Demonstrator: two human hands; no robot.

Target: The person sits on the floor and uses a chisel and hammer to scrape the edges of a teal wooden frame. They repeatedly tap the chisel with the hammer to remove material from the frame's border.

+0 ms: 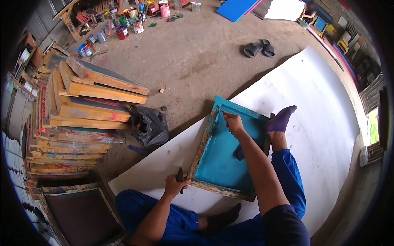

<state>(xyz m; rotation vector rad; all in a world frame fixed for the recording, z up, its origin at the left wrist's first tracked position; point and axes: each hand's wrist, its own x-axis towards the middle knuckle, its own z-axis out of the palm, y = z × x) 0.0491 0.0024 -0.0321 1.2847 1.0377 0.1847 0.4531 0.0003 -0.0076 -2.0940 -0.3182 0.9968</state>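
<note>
A wooden screen-printing frame (198,158) with turquoise mesh (219,164) lies tilted between my legs on a large white sheet. My left hand (175,186) is closed around a dark-handled tool (179,175) beside the frame's near left corner; its kind cannot be made out. Over the mesh near the far left corner, my right hand (234,124) is closed in a pinch. A thin tip seems to show at its fingers, too small to name. Partly behind my right forearm, a dark blue object (239,153) lies on the mesh.
Wooden frames (107,98) are piled high at the left, with a black plastic bag (151,127) beside them. The white sheet (316,110) spreads under me. Black slippers (253,50), paint cans (122,33) and a blue board (236,10) lie farther off. A person (308,14) is at the far right.
</note>
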